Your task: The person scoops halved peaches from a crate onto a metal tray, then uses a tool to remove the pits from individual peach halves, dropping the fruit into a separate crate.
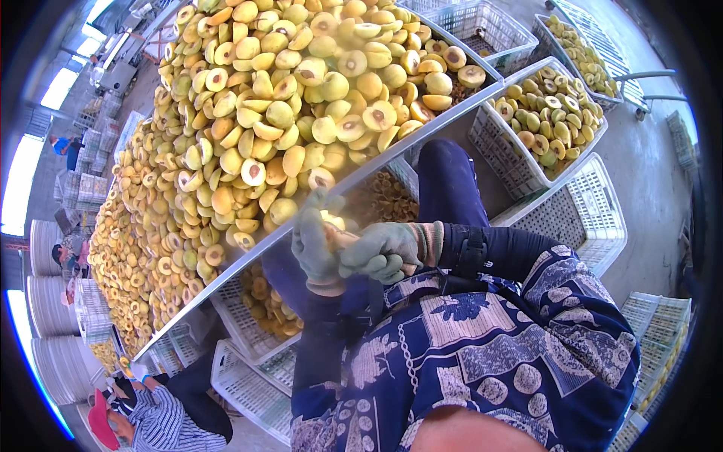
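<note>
Both of my hands wear grey-green gloves and meet in front of my body, just below the metal edge of the table. My left hand (312, 241) is closed round a yellow peach half (333, 220), partly hidden by the fingers. Pressed close beside it, my right hand (384, 252) is curled round a slim tool with a tan handle (409, 269). Its working end cannot be made out. Beyond the edge lies a large heap of yellow peach halves (256, 113), several showing brown pits or hollows.
A metal rim (324, 197) borders the heap. On the right stand a crate of peach halves (520, 169) and a white plastic crate (602, 203). Below the rim sits another filled crate (245, 324). A person in a red cap (102, 422) works at the lower left.
</note>
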Motion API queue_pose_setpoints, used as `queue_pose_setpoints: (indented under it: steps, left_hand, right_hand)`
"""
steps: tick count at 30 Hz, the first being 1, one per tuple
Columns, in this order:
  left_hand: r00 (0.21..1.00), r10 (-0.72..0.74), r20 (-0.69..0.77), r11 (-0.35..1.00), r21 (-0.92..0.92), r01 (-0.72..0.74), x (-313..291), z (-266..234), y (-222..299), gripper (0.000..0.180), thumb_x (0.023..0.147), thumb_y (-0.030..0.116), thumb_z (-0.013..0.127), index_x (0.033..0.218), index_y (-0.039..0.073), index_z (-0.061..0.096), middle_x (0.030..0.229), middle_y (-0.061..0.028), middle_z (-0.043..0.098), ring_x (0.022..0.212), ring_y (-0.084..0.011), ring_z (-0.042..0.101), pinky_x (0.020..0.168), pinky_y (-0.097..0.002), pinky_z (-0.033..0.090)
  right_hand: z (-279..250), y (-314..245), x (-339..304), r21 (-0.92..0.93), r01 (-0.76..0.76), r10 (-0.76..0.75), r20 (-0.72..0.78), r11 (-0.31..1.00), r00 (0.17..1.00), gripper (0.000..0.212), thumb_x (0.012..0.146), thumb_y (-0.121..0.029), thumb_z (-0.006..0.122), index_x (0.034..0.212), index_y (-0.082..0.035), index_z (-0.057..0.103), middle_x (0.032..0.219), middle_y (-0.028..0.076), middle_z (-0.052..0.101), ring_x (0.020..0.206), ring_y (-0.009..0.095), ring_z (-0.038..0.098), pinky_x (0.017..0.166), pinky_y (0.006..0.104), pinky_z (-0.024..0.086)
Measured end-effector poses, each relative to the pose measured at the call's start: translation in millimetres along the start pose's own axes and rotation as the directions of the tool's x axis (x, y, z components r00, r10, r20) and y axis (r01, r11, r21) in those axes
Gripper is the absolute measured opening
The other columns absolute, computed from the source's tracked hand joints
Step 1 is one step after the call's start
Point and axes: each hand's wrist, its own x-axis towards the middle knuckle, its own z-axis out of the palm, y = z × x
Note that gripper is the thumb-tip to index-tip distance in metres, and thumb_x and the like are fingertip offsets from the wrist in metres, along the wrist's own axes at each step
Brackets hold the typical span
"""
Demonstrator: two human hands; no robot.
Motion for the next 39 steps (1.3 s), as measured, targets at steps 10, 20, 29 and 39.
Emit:
queue_pose_setpoints:
  steps: [10, 20, 29, 39]
  left_hand:
    - [0.991, -0.120, 0.060, 0.962, -0.238, 0.131, -5, 4, -8, 0.050, 0.096, 0.040, 0.041, 0.126, 0.001, 0.047, 0.110, -0.0148, 0.060, 0.078, -0.0225, 0.064, 0.060, -0.0290, 0.054]
    - [0.728, 0.550, -0.409, 0.788, 0.542, -0.291, -7, -15, -3, 0.028, 0.091, 0.007, 0.051, 0.117, -0.004, 0.053, 0.114, -0.0165, 0.058, 0.093, -0.0213, 0.063, 0.071, -0.0255, 0.051]
    - [0.867, 0.462, 0.186, -0.160, 0.979, -0.125, -22, -230, 6, 0.036, 0.092, 0.022, 0.050, 0.121, 0.002, 0.057, 0.113, -0.0172, 0.061, 0.100, -0.0336, 0.058, 0.091, -0.0383, 0.044]
    - [0.897, -0.324, -0.301, 0.094, 0.933, 0.347, 70, -218, -2, 0.071, 0.064, 0.055, 0.066, 0.116, 0.007, 0.061, 0.106, -0.0232, 0.063, 0.101, -0.0365, 0.060, 0.089, -0.0399, 0.047]
  right_hand:
    - [-21, 18, 10, 0.295, -0.004, -0.060, 0.209, 0.956, 0.976, 0.026, 0.097, -0.019, 0.041, 0.102, 0.003, 0.053, 0.054, -0.006, 0.046, 0.034, 0.002, 0.037, 0.032, 0.0181, 0.036]
    - [-12, 30, 47, 0.475, -0.004, -0.184, 0.349, 0.880, 0.919, 0.030, 0.098, -0.022, 0.039, 0.106, 0.004, 0.052, 0.055, -0.006, 0.047, 0.035, 0.002, 0.039, 0.032, 0.0203, 0.036]
    - [-49, -7, 44, -0.170, -0.087, -0.063, -0.717, 0.982, 0.694, 0.020, 0.086, -0.024, 0.057, 0.091, -0.005, 0.061, 0.057, -0.003, 0.048, 0.039, 0.005, 0.040, 0.033, 0.0224, 0.033]
    - [-43, -3, 41, -0.402, -0.130, -0.239, -0.742, 0.906, 0.627, 0.027, 0.079, -0.027, 0.064, 0.084, -0.001, 0.063, 0.059, 0.007, 0.055, 0.038, 0.015, 0.047, 0.034, 0.0286, 0.036]
